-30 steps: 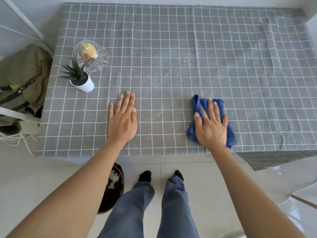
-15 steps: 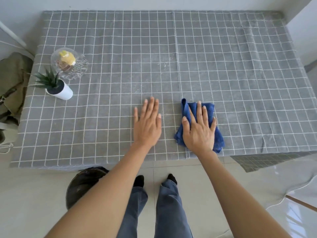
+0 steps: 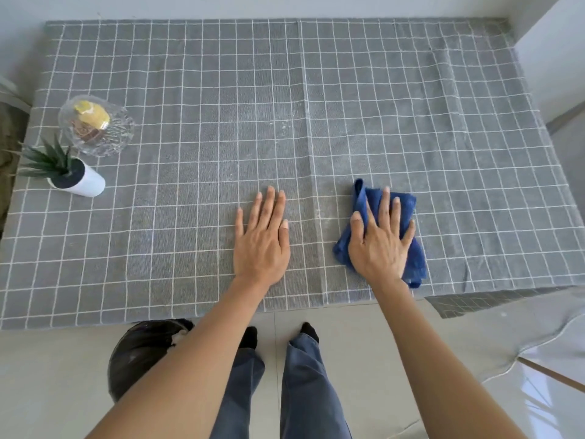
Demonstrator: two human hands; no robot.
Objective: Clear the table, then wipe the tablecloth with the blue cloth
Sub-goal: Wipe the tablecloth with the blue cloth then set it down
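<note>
Stage: wiping, by the look of it; the clearing step seems mostly done.
Blue cloth [image 3: 408, 258]: bunched flat on the tablecloth [image 3: 411, 122] near the front edge, right of the centre fold.
Right hand [image 3: 381, 245]: lies palm down on the blue cloth, fingers [image 3: 384, 207] straight and spread, pressing it to the fabric rather than curling round it.
Left hand [image 3: 261, 245]: flat on bare tablecloth just left of the fold, fingers straight and together, holding nothing; it probably steadies the fabric.
Left on the tabletop: a glass dish [image 3: 96, 126] with something yellow in it and a small potted plant [image 3: 76, 179], side by side at the far left; whether they count as clutter I cannot say.
Still to wipe: pale dusty specks show around the middle, beyond both hands; the far and right parts look untouched, as a guess.
Below: a dark bin [image 3: 142, 353] stands on the floor by the front edge.
</note>
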